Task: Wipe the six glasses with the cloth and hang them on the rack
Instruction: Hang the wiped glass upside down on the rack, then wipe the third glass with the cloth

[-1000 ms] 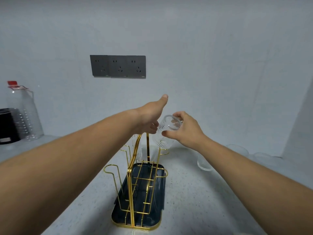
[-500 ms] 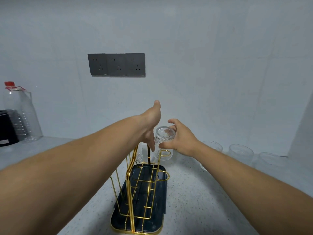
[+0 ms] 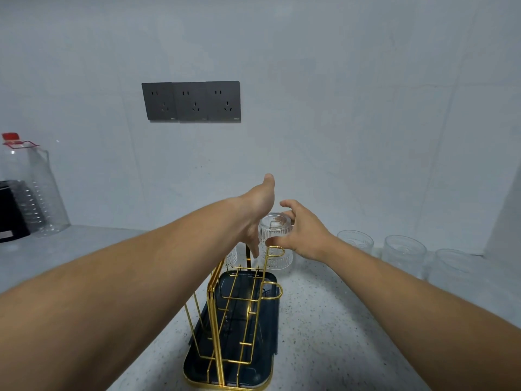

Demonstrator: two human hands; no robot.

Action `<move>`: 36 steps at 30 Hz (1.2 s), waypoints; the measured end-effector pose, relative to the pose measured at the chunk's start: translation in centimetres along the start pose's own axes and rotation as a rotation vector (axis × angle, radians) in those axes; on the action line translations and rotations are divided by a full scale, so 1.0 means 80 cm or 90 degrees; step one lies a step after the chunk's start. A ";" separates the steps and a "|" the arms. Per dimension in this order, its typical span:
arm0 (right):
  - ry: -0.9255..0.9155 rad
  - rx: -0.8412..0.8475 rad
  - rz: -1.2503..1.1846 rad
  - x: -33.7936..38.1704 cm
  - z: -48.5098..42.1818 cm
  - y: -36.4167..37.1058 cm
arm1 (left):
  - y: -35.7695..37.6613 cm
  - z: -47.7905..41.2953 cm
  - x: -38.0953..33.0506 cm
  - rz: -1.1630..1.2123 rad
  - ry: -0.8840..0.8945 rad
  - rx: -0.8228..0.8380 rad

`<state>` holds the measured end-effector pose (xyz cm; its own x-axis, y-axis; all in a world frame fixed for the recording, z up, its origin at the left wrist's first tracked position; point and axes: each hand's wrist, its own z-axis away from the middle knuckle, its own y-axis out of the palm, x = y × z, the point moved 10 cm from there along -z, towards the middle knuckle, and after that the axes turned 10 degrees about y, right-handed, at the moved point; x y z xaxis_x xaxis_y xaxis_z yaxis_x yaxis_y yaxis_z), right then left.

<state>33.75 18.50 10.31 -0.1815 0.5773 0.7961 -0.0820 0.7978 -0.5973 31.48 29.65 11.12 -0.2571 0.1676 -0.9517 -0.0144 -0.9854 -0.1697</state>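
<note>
A gold wire rack [image 3: 215, 300] stands on a dark drip tray [image 3: 265, 359] in the middle of the counter. My right hand [image 3: 306, 235] holds a ribbed glass [image 3: 275, 230] upside down over the rack's far right peg. My left hand [image 3: 258, 213] is right beside that glass on its left, thumb up and fingers pointing down, gripping nothing that I can see. Another ribbed glass [image 3: 231, 256] shows partly on the far left side of the rack, behind my left arm. Three glasses stand upright on the counter to the right [image 3: 355, 241], [image 3: 405, 251], [image 3: 454, 263]. No cloth is in view.
A large clear plastic bottle with a red cap [image 3: 31, 187] and a black appliance [image 3: 11, 213] stand at the far left. A grey triple socket plate [image 3: 191, 101] is on the wall. A wall corner [image 3: 504, 221] closes the counter at the right.
Both hands have come down with the inverted glass from above the rack onto its far right peg. The view tilted, so the three glasses on the right now show.
</note>
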 end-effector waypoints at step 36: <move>0.065 -0.023 0.191 -0.085 0.301 -0.140 | 0.130 0.233 -0.068 -0.211 0.493 0.066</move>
<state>12.32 1.46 9.20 -0.0928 0.8012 0.5912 -0.0038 0.5935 -0.8049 14.71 17.95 19.30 0.5097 0.3834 -0.7702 -0.0711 -0.8734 -0.4818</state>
